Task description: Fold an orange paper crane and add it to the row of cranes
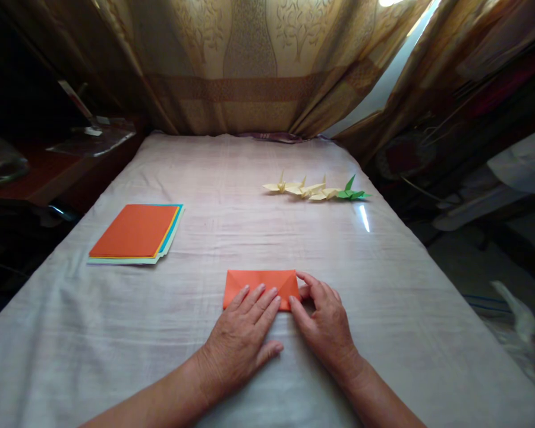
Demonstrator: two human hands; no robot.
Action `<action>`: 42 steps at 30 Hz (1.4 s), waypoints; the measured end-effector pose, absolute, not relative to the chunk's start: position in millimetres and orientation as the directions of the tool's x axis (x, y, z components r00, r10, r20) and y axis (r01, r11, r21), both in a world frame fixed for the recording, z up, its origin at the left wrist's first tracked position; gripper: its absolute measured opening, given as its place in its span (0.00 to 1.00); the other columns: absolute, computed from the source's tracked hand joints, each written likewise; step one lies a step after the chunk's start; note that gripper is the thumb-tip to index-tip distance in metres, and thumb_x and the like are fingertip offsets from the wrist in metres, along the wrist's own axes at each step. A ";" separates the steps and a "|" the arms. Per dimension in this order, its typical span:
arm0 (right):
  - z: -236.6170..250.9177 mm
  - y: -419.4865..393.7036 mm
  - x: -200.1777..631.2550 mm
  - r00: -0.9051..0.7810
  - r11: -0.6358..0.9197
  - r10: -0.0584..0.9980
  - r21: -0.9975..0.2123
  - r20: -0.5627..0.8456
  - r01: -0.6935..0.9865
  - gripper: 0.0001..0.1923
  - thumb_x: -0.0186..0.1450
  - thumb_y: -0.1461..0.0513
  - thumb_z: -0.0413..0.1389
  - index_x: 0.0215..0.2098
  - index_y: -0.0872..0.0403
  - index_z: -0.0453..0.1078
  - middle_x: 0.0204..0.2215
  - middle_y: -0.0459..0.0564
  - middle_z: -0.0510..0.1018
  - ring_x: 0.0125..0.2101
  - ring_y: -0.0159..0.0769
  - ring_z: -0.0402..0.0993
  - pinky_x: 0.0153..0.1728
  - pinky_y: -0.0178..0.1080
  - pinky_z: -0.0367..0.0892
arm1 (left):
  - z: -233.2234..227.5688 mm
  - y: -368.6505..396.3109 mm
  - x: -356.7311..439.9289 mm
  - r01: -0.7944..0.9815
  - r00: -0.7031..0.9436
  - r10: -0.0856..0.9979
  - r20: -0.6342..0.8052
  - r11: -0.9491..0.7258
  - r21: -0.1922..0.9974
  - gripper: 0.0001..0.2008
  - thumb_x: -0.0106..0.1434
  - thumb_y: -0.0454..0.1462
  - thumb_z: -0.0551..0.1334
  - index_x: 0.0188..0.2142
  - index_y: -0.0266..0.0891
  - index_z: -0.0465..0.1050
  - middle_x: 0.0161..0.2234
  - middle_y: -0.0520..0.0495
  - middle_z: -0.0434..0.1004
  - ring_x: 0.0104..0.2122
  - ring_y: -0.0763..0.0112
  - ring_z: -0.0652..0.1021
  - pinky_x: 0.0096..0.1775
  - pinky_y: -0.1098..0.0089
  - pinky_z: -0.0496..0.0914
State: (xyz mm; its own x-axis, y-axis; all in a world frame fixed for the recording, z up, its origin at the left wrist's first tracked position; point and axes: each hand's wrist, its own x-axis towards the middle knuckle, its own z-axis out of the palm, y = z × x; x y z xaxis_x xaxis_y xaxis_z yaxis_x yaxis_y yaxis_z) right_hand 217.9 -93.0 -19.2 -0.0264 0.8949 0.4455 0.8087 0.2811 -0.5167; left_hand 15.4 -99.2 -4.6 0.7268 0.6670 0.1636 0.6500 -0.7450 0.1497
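A sheet of orange origami paper (261, 277), folded into a rectangle with diagonal creases, lies on the cloth in front of me. My left hand (248, 330) rests flat on it, fingers stretched over its near half and thumb apart on the cloth. At the paper's right end, my right hand (323, 318) is curled, its thumb on the near corner and its index finger at the far corner. The other right fingers bend in by that edge, where their tips are partly hidden.
Left of the hands sits a stack of coloured paper (136, 230), orange on top. Several folded paper cranes (312, 189), cream and green, stand in a row at the far right. A whitish cloth (196, 356) covers the surface; curtains (249, 59) hang behind it.
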 end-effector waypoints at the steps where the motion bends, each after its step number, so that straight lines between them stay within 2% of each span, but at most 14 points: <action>1: -18.8 -92.8 218.2 -0.030 0.282 0.896 -0.515 0.443 0.810 0.17 0.64 0.63 0.52 0.51 0.54 0.66 0.28 0.45 0.75 0.30 0.36 0.72 0.39 0.42 0.65 | -4.7 -99.4 14.8 0.651 0.728 0.666 0.160 -0.746 0.143 0.30 0.69 0.51 0.53 0.63 0.34 0.59 0.63 0.40 0.64 0.62 0.55 0.65 0.61 0.55 0.58; 8: -16.7 -92.5 219.9 -0.033 0.279 0.906 -0.538 0.421 0.795 0.14 0.64 0.64 0.53 0.49 0.52 0.67 0.29 0.45 0.75 0.30 0.36 0.72 0.39 0.41 0.64 | -5.7 -101.6 14.6 0.663 0.709 0.677 0.197 -0.736 0.138 0.30 0.70 0.52 0.52 0.64 0.35 0.59 0.62 0.40 0.65 0.62 0.56 0.65 0.62 0.56 0.57; 18: -15.9 -91.1 220.4 -0.058 0.297 0.908 -0.540 0.415 0.787 0.14 0.64 0.64 0.53 0.49 0.52 0.66 0.30 0.46 0.76 0.31 0.36 0.72 0.39 0.41 0.63 | -3.3 -99.3 14.1 0.653 0.723 0.671 0.164 -0.741 0.158 0.31 0.68 0.50 0.55 0.64 0.34 0.58 0.63 0.40 0.63 0.62 0.54 0.65 0.61 0.54 0.58; 32: -16.3 -91.3 222.0 -0.055 0.279 0.919 -0.546 0.391 0.790 0.13 0.64 0.63 0.53 0.48 0.52 0.68 0.31 0.48 0.76 0.33 0.38 0.72 0.39 0.43 0.65 | -4.7 -101.5 16.1 0.670 0.700 0.693 0.175 -0.721 0.175 0.30 0.69 0.50 0.53 0.64 0.36 0.58 0.63 0.41 0.64 0.62 0.56 0.65 0.62 0.56 0.56; 38: -9.2 -93.4 220.9 -0.106 0.362 0.863 -0.458 0.495 0.812 0.11 0.65 0.64 0.52 0.45 0.51 0.71 0.43 0.54 0.76 0.47 0.44 0.70 0.50 0.48 0.65 | -4.1 -101.1 16.3 0.672 0.695 0.697 0.180 -0.717 0.182 0.30 0.70 0.50 0.53 0.64 0.37 0.59 0.62 0.41 0.65 0.62 0.57 0.66 0.62 0.56 0.56; 42: -3.5 -102.3 221.7 -0.295 0.498 0.807 -0.320 0.512 0.806 0.11 0.66 0.65 0.52 0.43 0.49 0.75 0.46 0.50 0.79 0.52 0.44 0.69 0.52 0.47 0.62 | -7.8 -101.3 17.0 0.672 0.692 0.691 0.210 -0.722 0.164 0.29 0.70 0.50 0.53 0.63 0.36 0.61 0.62 0.41 0.66 0.61 0.57 0.66 0.62 0.56 0.55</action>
